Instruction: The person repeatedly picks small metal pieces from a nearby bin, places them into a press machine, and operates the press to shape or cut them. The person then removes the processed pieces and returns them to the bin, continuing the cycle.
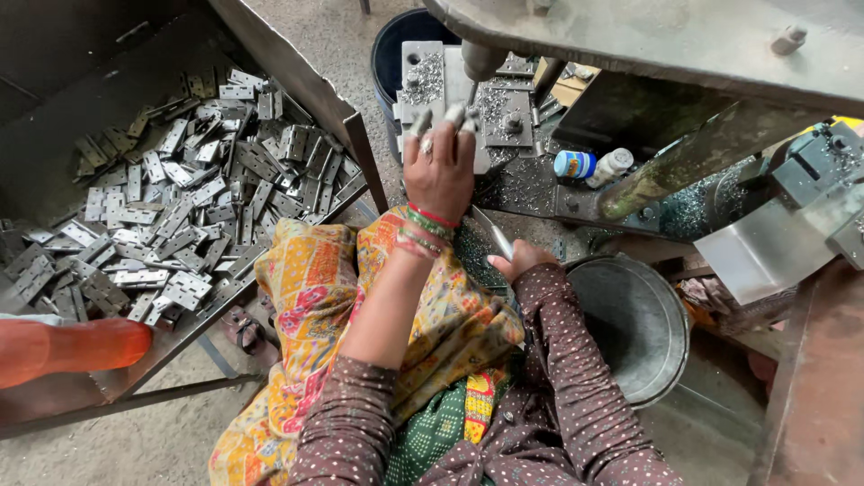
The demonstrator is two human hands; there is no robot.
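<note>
A metal hinge plate (447,115) is held flat on the drill-press fixture (468,99) by the left hand (439,171), directly beneath the drill spindle (480,61). For the step in hand to be done well, the plate is best seated squarely against the fixture's stops, pressed down evenly so that it cannot lift or spin, and the fingertips (455,114) kept to the sides of the spindle's line rather than under it. The left hand is shown partly spread, palm down, its fingers extended over the plate's near edge and bearing on it; a ring and several red and green bangles (423,225) are worn, and these are judged a snagging risk near a turning spindle. The right hand (520,260) is drawn back near the lap, closed around a thin flat metal piece (493,234), probably another hinge leaf, though its kind cannot be told with certainty. Bright metal swarf (531,184) is scattered over the machine table. A large heap of hinges (180,207) is held in a sloping metal tray (306,85) to the person's left, and a steel bucket (630,324) is set to the right. A small blue-capped bottle (576,164) is laid on the table beside a white one.
</note>
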